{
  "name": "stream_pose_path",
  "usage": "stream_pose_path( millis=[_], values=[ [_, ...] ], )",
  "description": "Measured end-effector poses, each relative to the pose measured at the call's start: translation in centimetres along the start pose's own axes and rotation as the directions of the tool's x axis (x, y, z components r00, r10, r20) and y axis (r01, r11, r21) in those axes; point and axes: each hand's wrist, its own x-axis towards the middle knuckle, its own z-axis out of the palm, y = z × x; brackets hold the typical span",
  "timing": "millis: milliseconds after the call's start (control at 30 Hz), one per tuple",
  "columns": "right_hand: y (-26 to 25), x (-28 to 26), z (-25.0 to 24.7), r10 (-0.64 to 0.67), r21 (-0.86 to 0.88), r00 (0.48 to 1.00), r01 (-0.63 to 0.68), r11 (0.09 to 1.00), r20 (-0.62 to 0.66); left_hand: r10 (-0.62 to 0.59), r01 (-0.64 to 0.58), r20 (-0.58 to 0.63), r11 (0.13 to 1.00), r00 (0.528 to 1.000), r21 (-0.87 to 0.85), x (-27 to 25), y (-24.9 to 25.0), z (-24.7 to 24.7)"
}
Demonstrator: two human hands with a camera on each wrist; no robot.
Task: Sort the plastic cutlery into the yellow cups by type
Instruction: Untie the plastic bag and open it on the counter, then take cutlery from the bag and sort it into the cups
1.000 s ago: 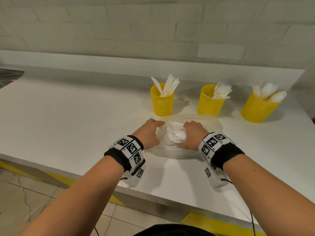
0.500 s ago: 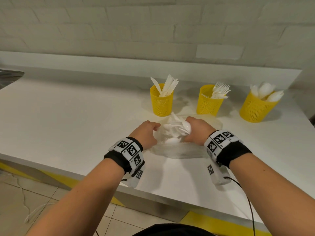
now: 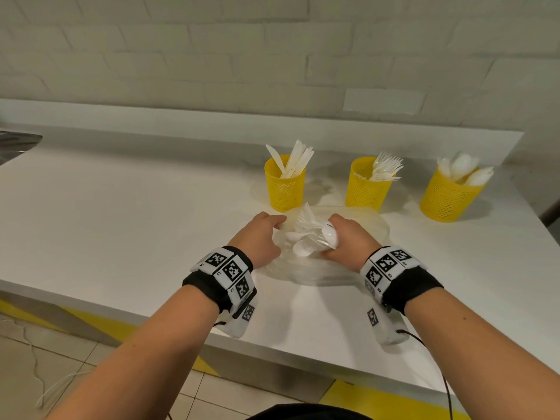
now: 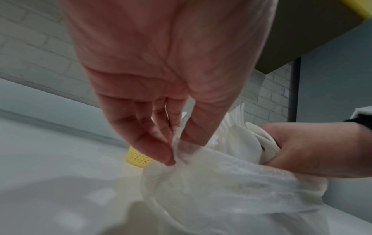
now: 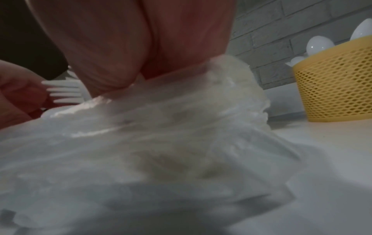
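Pinching the rim of a clear plastic bag [image 3: 306,269], the left hand [image 3: 260,236] is seen with fingers [image 4: 159,152] and thumb closed on the film. A mixed bundle of white cutlery [image 3: 309,237] — forks and spoons — is gripped by the right hand [image 3: 348,242], fist clenched round it through the bag's neck. No brand or readable writing is seen; only black-and-white square marker tags are shown on the wristbands [image 3: 227,271]. Behind the bag three yellow mesh cups are lined up on the white surface [image 3: 121,225]: the knife cup [image 3: 285,186] at left, the fork cup [image 3: 368,186] in the middle, the spoon cup [image 3: 448,197] at right, well apart from each other. The knife cup is partly hidden by the left hand in the left wrist view. A white brick wall [image 3: 212,56] is seen behind; tiled floor [image 3: 45,359] with a yellow stripe lies below the surface edge.
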Motion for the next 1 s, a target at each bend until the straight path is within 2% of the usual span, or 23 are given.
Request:
stream_pose_path(
  millis=[267,400,467,533,600,667,800,900,1000],
  values=[
    [-0.8,-0.3,-1.0,-0.023,0.134,0.992,0.04,0.99,-0.125,-0.022,0.022,0.013,0.999,1.0,0.04,-0.2,-0.3,-0.3],
    [-2.2,-0.3,-2.8,-0.023,0.295,0.963,0.104,0.95,-0.268,0.065,-0.049,-0.106,0.988,0.992,0.149,-0.4,0.9,-0.9],
    [-3.4,-0.1,-3.9,-0.01,0.422,0.948,0.152,0.894,-0.319,0.171,-0.175,-0.119,0.984,0.978,-0.029,-0.3,2.8,-1.8],
    [-4.8,0.3,-4.7,-0.017,0.486,0.941,0.191,0.853,-0.339,0.271,-0.286,-0.092,0.895,0.958,-0.342,0.1,5.1,-2.7],
    [-6.1,0.6,-5.0,-0.032,0.511,0.951,0.192,0.838,-0.306,0.24,-0.239,-0.072,0.794,0.968,-0.559,0.2,7.3,-3.7],
    [-7.2,0.6,-5.2,-0.081,0.501,0.954,0.222,0.836,-0.288,0.188,-0.196,-0.087,0.705,0.978,-0.682,0.8,8.5,-4.3],
    [-7.8,0.1,-5.9,-0.126,0.47,0.956,0.242,0.849,-0.265,0.086,-0.13,-0.099,0.574,0.991,-0.809,1.9,9.4,-4.3],
    [-7.1,0.8,-6.1,-0.075,0.481,0.971,0.179,0.858,-0.228,0.05,-0.137,-0.131,0.548,0.99,-0.825,2.6,9.7,-3.6],
    [-6.8,1.6,-6.3,-0.06,0.47,0.981,0.141,0.871,-0.184,0.049,-0.164,-0.165,0.571,0.985,-0.805,3.2,10.0,-3.3]
  ],
)
